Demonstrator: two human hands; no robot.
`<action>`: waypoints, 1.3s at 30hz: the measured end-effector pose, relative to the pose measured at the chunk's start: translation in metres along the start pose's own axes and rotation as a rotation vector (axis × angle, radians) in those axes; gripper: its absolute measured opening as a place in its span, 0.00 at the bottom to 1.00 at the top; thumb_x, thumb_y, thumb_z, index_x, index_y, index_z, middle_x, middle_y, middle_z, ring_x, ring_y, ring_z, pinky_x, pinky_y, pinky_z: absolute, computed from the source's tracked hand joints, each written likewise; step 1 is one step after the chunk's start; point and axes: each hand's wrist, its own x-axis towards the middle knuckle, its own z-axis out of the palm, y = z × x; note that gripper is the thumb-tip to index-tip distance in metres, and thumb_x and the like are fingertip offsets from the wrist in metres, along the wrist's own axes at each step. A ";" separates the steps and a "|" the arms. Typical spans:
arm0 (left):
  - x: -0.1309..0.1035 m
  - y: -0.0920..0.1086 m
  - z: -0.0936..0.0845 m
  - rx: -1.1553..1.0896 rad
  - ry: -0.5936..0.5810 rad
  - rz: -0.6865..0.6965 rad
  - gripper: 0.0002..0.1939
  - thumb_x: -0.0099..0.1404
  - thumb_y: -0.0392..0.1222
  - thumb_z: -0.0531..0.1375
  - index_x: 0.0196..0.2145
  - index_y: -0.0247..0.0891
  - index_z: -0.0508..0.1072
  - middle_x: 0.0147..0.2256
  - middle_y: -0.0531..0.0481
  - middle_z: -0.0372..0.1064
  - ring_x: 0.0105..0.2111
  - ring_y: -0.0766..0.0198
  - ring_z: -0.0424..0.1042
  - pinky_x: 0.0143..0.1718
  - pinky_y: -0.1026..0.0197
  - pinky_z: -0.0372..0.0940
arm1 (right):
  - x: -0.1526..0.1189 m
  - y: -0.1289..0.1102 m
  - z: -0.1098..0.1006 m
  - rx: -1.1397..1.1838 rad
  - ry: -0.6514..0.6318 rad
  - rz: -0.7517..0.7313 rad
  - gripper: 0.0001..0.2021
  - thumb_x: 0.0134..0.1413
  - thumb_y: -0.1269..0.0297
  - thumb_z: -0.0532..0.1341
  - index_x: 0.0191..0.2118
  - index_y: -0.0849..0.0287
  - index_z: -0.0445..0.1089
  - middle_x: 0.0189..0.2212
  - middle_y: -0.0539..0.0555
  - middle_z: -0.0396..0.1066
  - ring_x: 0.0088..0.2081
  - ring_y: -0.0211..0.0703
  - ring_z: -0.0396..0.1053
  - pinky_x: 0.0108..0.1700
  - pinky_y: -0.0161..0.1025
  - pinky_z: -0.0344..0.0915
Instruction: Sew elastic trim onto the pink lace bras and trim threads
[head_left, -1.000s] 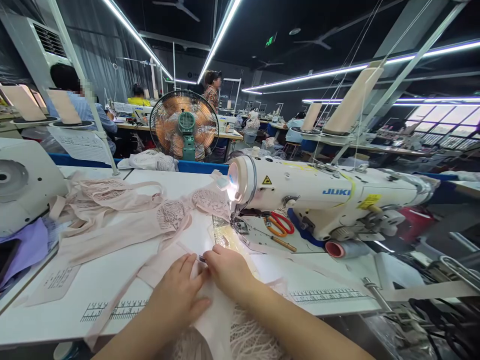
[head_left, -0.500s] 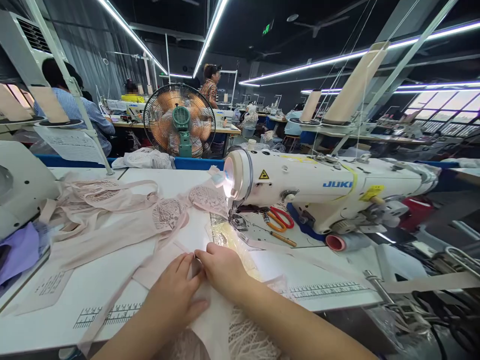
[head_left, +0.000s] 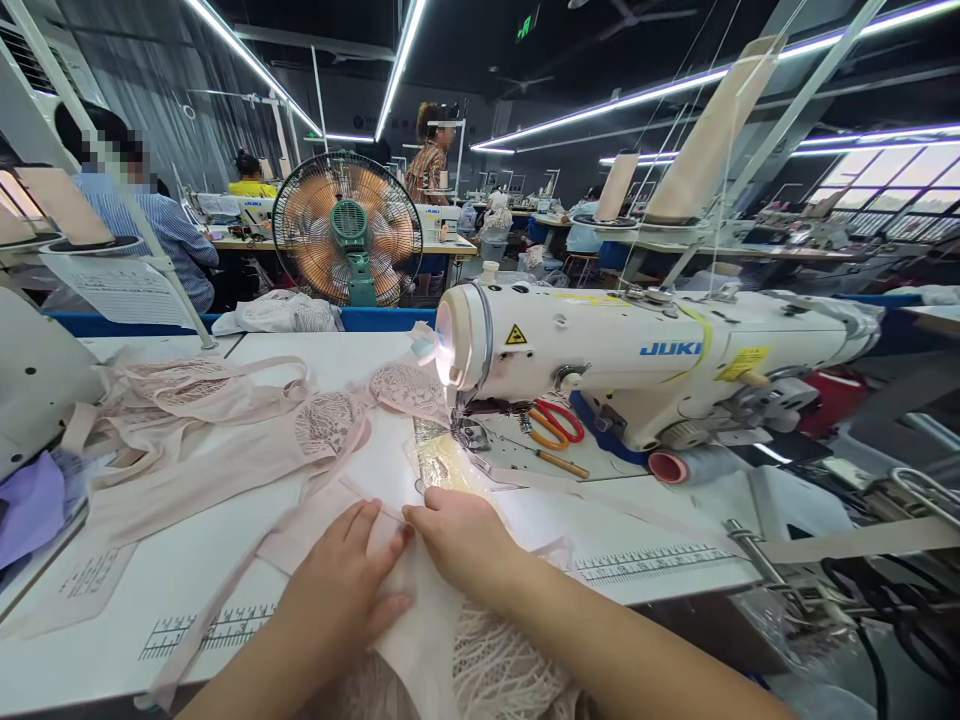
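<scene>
Two bare hands meet over pale pink fabric at the near, middle part of a white worktop in the head view. The fabric looks thin, smooth and matte, with a narrow fold or seam between the hands and soft folds dropping towards the viewer. The right hand has a closed grip, thumb and forefinger pinching the fabric's edge. The left hand lies palm down, its fingers loosely bent and slightly apart, touching the fabric; whether its grip is clenched cannot be told. Below the right hand and forearm is openwork lace with branching, leaf-like lines. To the left, more blush straps and lace-cupped pieces lie in a loose, wrinkled heap. Just beyond the hands, crinkled, glossy clear film leads up to a rounded white sewing machine marked JUKI, its lamp glowing at the needle end. Under its arm rest scissors with red and orange handles, near a slim tool with a wooden handle. Farther back stands a round, wire-caged fan.
</scene>
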 end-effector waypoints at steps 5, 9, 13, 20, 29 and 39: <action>0.000 0.002 -0.004 -0.015 -0.009 -0.022 0.26 0.58 0.47 0.60 0.55 0.43 0.66 0.56 0.33 0.60 0.55 0.39 0.59 0.51 0.40 0.61 | -0.006 0.002 -0.004 -0.011 -0.026 0.008 0.07 0.53 0.71 0.54 0.35 0.56 0.69 0.27 0.51 0.65 0.26 0.38 0.61 0.24 0.37 0.43; 0.001 0.003 -0.007 -0.018 -0.042 -0.040 0.27 0.58 0.47 0.59 0.56 0.44 0.65 0.57 0.32 0.59 0.56 0.39 0.58 0.52 0.41 0.60 | -0.012 0.004 -0.005 -0.015 -0.036 0.016 0.07 0.52 0.71 0.54 0.34 0.56 0.68 0.27 0.51 0.66 0.26 0.39 0.61 0.24 0.37 0.43; 0.001 0.004 -0.009 0.009 -0.073 -0.033 0.26 0.60 0.48 0.57 0.56 0.43 0.65 0.57 0.31 0.58 0.56 0.40 0.58 0.53 0.42 0.59 | -0.020 0.006 -0.008 -0.009 -0.048 0.022 0.08 0.46 0.73 0.57 0.34 0.56 0.68 0.27 0.51 0.66 0.25 0.39 0.61 0.23 0.37 0.43; 0.002 0.001 -0.013 0.035 -0.070 -0.007 0.26 0.59 0.48 0.58 0.55 0.41 0.66 0.56 0.29 0.58 0.56 0.39 0.59 0.53 0.40 0.58 | -0.039 0.014 -0.013 0.261 0.057 0.204 0.10 0.51 0.74 0.54 0.37 0.56 0.69 0.30 0.52 0.69 0.30 0.41 0.66 0.26 0.34 0.52; 0.004 0.046 -0.006 0.005 0.008 -0.003 0.25 0.62 0.43 0.57 0.56 0.35 0.65 0.55 0.28 0.59 0.55 0.41 0.60 0.52 0.43 0.62 | -0.048 0.013 0.001 0.428 0.155 0.321 0.06 0.57 0.74 0.51 0.32 0.60 0.64 0.29 0.52 0.68 0.31 0.38 0.65 0.31 0.31 0.57; 0.001 0.046 0.007 0.117 0.141 0.066 0.25 0.57 0.46 0.62 0.52 0.38 0.69 0.51 0.27 0.65 0.52 0.39 0.65 0.49 0.43 0.64 | -0.021 0.004 0.004 0.161 0.070 0.156 0.06 0.51 0.70 0.57 0.33 0.55 0.71 0.27 0.51 0.65 0.31 0.41 0.61 0.26 0.36 0.44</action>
